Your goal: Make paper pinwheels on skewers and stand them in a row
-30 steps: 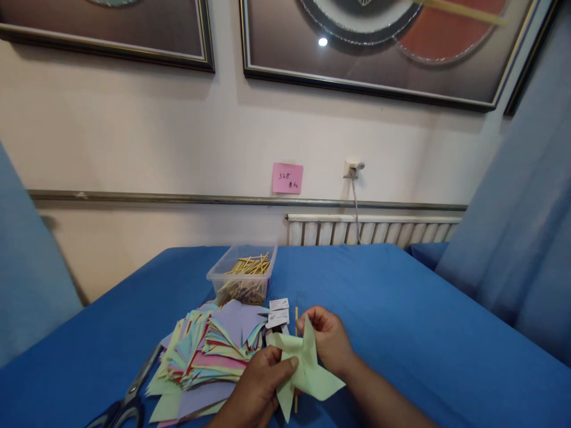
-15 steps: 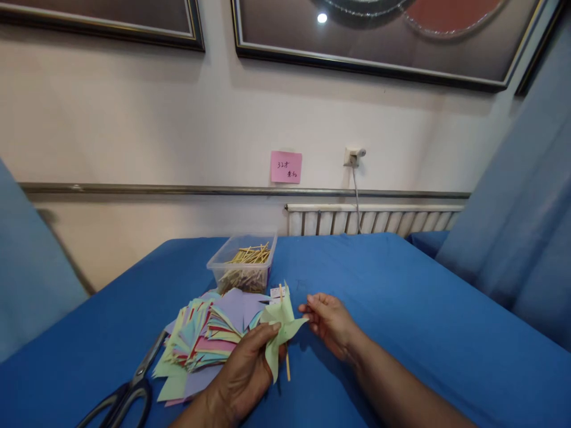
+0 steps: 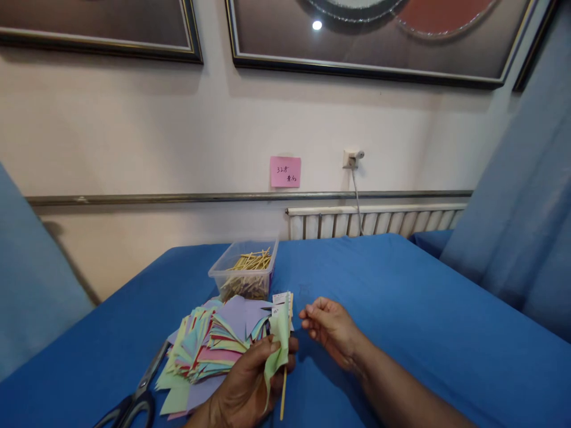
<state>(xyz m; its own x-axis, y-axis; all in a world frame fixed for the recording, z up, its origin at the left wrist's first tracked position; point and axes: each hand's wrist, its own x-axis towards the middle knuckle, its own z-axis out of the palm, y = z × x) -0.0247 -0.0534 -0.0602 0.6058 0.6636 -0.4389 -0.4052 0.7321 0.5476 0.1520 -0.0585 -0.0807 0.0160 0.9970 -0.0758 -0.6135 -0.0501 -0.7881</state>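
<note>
My left hand (image 3: 250,374) is closed around a pale green paper pinwheel (image 3: 281,348), its thumb pressing on the folded paper. A thin wooden stick (image 3: 284,395) runs behind the paper and sticks out below. To the right, apart from the pinwheel, my right hand (image 3: 330,330) has thumb and fingertips pinched together. Whether something small sits between those fingertips cannot be seen. Beside my left hand lies a stack of cut coloured paper sheets (image 3: 223,339). A small white printed card (image 3: 279,300) lies partly behind the pinwheel.
Dark-handled scissors (image 3: 140,392) lie left of the paper stack. Behind it stands a clear plastic box (image 3: 216,273) holding many thin sticks (image 3: 252,261). A blue cloth (image 3: 383,285) covers the table. A radiator (image 3: 375,220) and wall are at the far side, with blue curtains (image 3: 508,238) at right.
My left hand has turned the pinwheel, so its paper now shows more edge-on and slightly lower. My right hand stays pinched, a little apart from it. The camera view has shifted slightly.
</note>
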